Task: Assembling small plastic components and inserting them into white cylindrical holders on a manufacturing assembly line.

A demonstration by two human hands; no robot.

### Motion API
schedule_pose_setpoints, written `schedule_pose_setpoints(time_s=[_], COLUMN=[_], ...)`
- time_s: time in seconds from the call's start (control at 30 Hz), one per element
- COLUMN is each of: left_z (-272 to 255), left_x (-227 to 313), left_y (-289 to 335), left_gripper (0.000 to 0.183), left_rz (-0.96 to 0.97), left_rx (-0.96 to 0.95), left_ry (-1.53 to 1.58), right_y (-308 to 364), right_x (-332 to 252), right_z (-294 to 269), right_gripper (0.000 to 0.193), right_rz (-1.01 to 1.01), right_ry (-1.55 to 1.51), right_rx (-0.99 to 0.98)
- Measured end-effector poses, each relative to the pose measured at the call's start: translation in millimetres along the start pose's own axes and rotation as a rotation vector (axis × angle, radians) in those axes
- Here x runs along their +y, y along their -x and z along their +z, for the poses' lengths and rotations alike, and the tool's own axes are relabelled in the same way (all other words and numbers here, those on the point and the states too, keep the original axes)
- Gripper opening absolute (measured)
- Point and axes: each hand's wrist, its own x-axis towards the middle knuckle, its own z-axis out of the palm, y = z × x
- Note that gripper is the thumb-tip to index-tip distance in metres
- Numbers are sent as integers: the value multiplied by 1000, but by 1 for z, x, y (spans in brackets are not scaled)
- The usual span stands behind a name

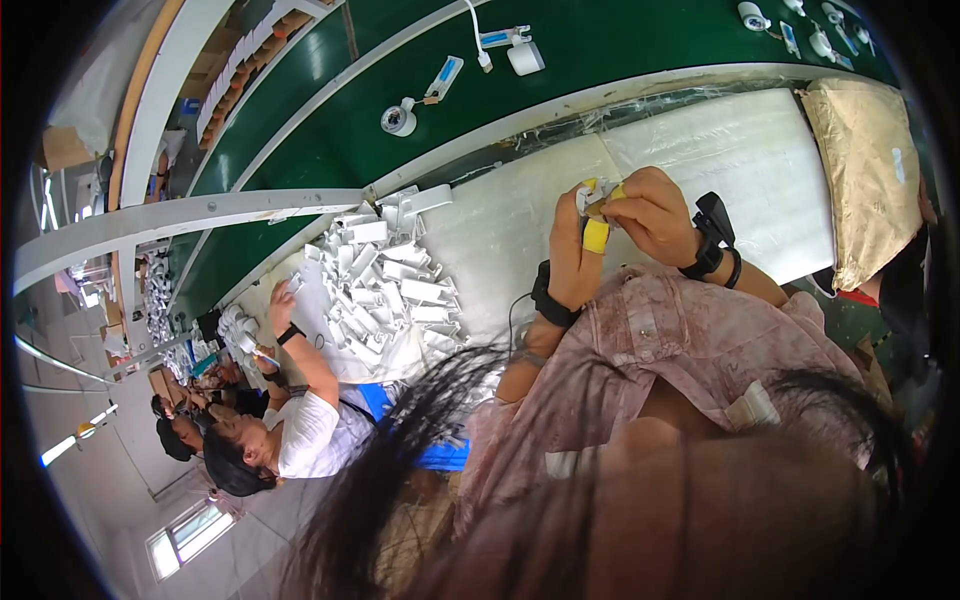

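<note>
My left hand and my right hand meet above the pale worktop. Between their fingertips is a small white part, mostly covered by the fingers, so its exact kind does not show. Both hands are closed on it, the left from beside and below, the right from the other side. Yellow wraps sit around some of the fingers. Each wrist wears a black band. To the left of my hands lies a heap of white bracket-like pieces.
Beyond the worktop's raised edge runs a green conveyor belt with white camera-like units on it. A brown paper sack stands at the right. At the left, a co-worker in a white shirt reaches beside the heap. A white frame post crosses there.
</note>
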Motion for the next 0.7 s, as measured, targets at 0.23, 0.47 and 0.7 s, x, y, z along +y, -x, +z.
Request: schedule_pose_setpoints(time_s=[0.23,0.47,0.7], left_z=[0,0,1], left_x=[-5,-8,-9], left_y=[4,4,4], left_gripper=[39,42,40], left_rz=[3,-20,-48], left_rx=[31,40,45], left_ry=[-19,4,-73], right_y=[1,3,4], right_x=[1,4,5], right_z=[2,2,2], right_gripper=[27,25,26], right_rz=[27,45,34], right_ry=[-57,-82,-47], right_rx=[-5,-31,-30])
